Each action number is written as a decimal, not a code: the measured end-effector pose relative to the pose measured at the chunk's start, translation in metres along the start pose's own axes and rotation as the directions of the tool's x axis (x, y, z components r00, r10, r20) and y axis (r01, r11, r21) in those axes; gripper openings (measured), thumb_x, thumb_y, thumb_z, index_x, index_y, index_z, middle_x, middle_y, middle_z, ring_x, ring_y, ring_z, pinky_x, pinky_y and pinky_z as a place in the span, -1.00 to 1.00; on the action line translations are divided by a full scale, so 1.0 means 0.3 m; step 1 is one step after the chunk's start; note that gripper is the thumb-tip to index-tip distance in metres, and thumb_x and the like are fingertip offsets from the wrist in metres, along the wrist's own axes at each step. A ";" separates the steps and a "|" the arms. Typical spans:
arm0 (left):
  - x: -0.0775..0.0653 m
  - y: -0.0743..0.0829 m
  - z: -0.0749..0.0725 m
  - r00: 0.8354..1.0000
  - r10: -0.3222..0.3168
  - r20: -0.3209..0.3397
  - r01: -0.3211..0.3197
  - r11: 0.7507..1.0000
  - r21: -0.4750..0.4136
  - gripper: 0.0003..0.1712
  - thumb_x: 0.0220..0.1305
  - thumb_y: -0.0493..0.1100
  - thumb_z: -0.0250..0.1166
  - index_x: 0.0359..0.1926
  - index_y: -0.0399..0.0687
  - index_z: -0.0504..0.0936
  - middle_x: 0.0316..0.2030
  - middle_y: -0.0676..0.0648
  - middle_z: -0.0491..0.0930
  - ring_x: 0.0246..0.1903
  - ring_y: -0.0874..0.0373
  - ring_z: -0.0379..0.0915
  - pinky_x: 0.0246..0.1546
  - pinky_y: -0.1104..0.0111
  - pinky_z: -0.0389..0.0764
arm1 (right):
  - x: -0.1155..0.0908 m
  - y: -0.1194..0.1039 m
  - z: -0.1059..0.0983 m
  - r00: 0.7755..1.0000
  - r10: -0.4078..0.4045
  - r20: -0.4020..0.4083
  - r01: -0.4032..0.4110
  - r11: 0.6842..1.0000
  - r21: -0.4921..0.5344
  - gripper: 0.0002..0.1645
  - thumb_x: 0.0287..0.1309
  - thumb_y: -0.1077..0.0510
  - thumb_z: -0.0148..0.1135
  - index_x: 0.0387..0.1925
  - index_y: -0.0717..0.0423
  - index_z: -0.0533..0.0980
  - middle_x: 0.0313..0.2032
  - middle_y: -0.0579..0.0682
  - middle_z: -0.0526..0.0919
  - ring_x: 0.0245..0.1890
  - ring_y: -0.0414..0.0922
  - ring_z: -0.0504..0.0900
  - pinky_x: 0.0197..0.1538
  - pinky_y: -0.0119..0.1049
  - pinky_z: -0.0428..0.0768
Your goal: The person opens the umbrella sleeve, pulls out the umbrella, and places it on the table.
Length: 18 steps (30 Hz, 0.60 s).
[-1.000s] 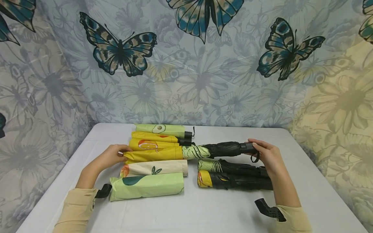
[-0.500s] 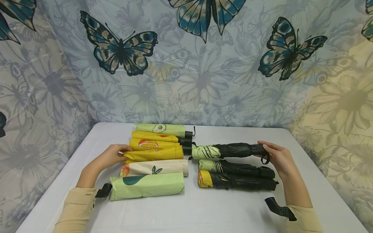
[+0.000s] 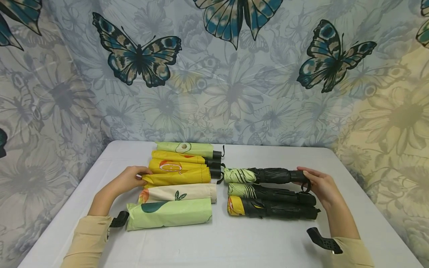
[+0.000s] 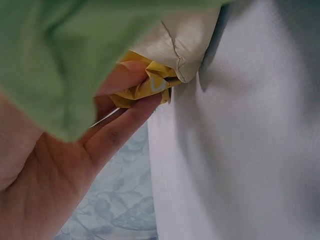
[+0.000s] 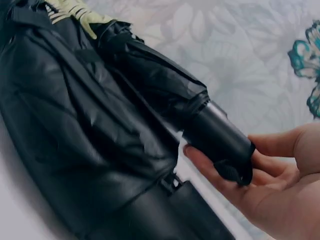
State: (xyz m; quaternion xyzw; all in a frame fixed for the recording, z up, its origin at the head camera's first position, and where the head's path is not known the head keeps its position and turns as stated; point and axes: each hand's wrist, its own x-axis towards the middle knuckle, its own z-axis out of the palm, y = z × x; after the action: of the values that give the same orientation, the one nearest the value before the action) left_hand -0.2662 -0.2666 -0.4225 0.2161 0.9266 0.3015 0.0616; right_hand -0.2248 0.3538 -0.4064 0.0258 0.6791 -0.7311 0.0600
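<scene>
My left hand (image 3: 129,178) pinches the closed end of a yellow umbrella sleeve (image 3: 181,178); the left wrist view shows its crumpled fabric (image 4: 155,85) between thumb and fingers. In my right hand (image 3: 320,184) is the black handle (image 5: 220,132) of a folded umbrella (image 3: 268,175), whose canopy is black with a green striped tip. Its tip lies to the right of the sleeve, apart from it. Just in front of it lie another green-tipped black umbrella (image 3: 278,194) and a yellow-tipped black one (image 3: 275,208).
Behind the sleeve lie two yellow covered umbrellas (image 3: 171,165) and a green avocado-print one (image 3: 184,149), their black handles pointing right. A cream sleeve (image 3: 187,193) and a green sleeve (image 3: 171,216) lie nearer on the white table (image 3: 187,249). A butterfly-print cloth (image 3: 231,93) hangs behind.
My right hand has drawn the umbrella rightward, away from the yellow sleeve's mouth, then lowered it beside the other two bare umbrellas. The left hand has stayed at the sleeve's end.
</scene>
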 end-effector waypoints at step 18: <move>0.001 0.000 0.001 1.000 -0.012 0.009 0.012 1.000 0.001 -0.68 0.13 -0.46 0.31 -0.04 -0.32 0.64 -0.08 -0.29 0.65 -0.03 -0.21 0.55 -0.08 0.08 0.69 | 0.005 0.040 -0.071 0.990 0.059 0.128 0.004 0.898 -0.439 -0.34 0.39 -0.04 0.10 0.44 0.03 0.24 0.44 0.06 0.15 0.05 -0.64 0.40 0.03 -0.62 0.49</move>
State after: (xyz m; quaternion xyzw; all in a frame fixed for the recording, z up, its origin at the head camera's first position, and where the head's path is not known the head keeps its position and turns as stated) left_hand -0.2664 -0.2662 -0.4228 0.2121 0.9277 0.2996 0.0675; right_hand -0.2257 0.3742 -0.4199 -0.0296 0.8200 -0.5586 0.1215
